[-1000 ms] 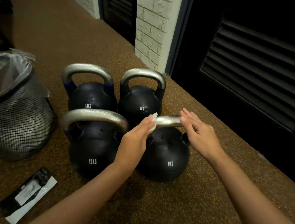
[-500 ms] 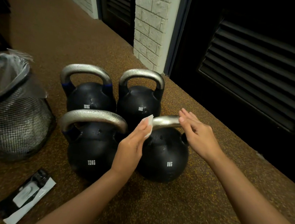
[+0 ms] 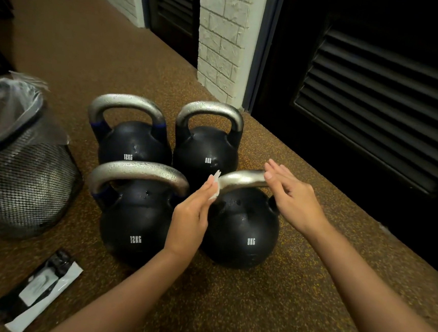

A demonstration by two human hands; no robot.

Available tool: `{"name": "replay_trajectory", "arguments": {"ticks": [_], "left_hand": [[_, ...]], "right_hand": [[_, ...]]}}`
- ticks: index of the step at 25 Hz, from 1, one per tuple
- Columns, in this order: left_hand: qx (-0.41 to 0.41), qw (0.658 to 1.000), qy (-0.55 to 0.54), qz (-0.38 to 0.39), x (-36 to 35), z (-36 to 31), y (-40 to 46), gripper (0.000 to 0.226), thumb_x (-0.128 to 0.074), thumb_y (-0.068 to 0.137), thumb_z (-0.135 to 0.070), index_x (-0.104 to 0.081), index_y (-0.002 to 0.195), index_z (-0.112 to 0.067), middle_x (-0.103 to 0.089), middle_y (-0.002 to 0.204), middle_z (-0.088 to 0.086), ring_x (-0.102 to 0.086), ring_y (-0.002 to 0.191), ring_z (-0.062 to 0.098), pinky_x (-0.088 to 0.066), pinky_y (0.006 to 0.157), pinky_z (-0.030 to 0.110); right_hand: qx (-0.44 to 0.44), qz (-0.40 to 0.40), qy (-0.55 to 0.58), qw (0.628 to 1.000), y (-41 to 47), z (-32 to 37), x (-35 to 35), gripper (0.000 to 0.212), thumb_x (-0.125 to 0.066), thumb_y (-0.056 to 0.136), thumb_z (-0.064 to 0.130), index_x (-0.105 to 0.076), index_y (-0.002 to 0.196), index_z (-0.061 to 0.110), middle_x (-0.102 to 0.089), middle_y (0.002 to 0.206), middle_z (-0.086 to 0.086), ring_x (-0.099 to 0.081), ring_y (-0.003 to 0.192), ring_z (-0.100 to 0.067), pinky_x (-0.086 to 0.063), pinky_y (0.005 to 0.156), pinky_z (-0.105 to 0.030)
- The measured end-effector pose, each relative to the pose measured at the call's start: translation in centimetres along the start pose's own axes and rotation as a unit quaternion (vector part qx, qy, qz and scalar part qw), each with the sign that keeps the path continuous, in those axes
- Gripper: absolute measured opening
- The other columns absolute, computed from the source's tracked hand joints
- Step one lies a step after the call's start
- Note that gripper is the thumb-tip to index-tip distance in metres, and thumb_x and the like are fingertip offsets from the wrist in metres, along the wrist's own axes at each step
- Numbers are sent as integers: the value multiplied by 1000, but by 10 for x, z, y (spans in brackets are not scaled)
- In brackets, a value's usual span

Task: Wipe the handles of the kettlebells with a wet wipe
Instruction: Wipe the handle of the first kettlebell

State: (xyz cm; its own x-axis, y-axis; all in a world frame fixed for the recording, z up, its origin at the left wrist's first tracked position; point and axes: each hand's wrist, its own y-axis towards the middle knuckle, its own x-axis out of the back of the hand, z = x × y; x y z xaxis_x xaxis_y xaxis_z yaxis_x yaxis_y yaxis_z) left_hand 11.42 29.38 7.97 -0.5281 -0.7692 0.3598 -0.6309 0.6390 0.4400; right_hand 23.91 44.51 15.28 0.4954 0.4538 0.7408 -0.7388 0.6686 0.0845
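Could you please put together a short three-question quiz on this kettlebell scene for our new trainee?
1. True or false: the left hand presses the wet wipe against a 12KG kettlebell's handle.
2. How many kettlebells stand on the floor?
3. Where does the right hand rest? A) on the mesh bin B) on the near 8KG kettlebell handle C) on the wipe packet

Key: 1. False, it is the near 8KG one. 2. Four. 3. B.
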Motion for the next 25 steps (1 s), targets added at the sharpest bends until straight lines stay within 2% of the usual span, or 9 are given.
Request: {"name": "replay_trajectory", "arguments": {"ticks": [3,8,10,13,18,21,23,25], "left_hand": [[16,1000,0,5,1,-6,12,41,-52,90,-1,-48,129,-15,-53,130,-2,-46,125,5,-34,103,11],[-85,993,56,54,-5,-5,9,38,-52,90,-4,-53,128,-6,-46,139,5,-39,133,12,-32,111,28],[-78,994,59,41,-1,6,-4,40,-54,89,-1,-53,128,-6,-45,141,6,-39,133,12,-34,110,31],[-33,998,47,32,5,9,-13,43,-52,91,-3,-48,132,-11,-43,143,1,-37,133,6,-33,110,28],[-97,982,152,51,-3,19,-19,48,-56,87,0,-48,133,-11,-35,148,4,-32,136,14,-24,111,16],[-36,991,127,31,-4,24,-28,48,-59,85,3,-51,130,-13,-33,146,-2,-31,133,4,-23,108,9],[-20,994,105,17,-6,21,-27,46,-58,86,2,-51,129,-14,-33,144,-5,-29,132,2,-24,109,12],[-39,993,108,18,-9,17,-24,47,-57,87,1,-50,130,-15,-33,146,-3,-33,134,9,-25,111,18]], "right_hand": [[-1,0,2,1000,0,1,0,43,-39,96,41,-45,136,25,-36,147,12,-21,141,-5,-10,115,-23],[0,2,-11,1000,0,1,1,43,-39,96,40,-44,137,26,-35,147,12,-20,141,-6,-8,111,-19],[1,0,-5,1000,0,1,0,43,-40,96,40,-44,137,26,-35,147,12,-20,141,-6,-8,112,-19],[-3,-1,3,1000,0,0,-1,44,-40,96,41,-45,136,26,-36,147,12,-20,141,-5,-10,116,-24],[-4,-3,-1,1000,0,1,-1,43,-39,96,42,-45,136,26,-36,147,12,-21,141,-5,-10,116,-26],[-2,-6,2,1000,0,1,-1,43,-39,96,41,-46,136,25,-36,147,12,-20,141,-5,-10,115,-24],[-4,-9,7,1000,0,2,-2,43,-39,96,40,-46,135,25,-36,147,12,-21,141,-5,-10,116,-26],[-8,-11,7,1000,1,2,-2,42,-39,96,40,-46,135,25,-36,147,12,-21,141,-5,-10,116,-27]]}}
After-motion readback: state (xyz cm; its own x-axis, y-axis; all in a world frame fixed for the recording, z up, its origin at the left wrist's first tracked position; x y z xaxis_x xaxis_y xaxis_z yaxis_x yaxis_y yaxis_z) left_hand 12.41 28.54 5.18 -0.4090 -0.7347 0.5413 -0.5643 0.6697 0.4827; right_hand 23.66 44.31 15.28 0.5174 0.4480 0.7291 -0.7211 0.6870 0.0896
